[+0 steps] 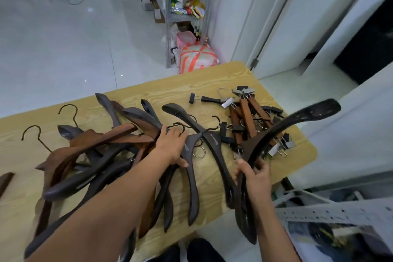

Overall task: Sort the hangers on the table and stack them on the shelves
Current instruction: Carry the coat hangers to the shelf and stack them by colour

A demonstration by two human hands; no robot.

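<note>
Hands apart: left hand [172, 147] tight on 1 hanger [192, 193], right hand [254, 175] tight on a hanger bundle [297, 121]; packets [196, 9] on far shelving [168, 27]

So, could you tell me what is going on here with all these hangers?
A person is sorting hangers at a table. The right hand grips dark hangers above the table's right side, while the left hand grasps another hanger in the mixed pile. Clip hangers lie heaped at the far right.
</note>
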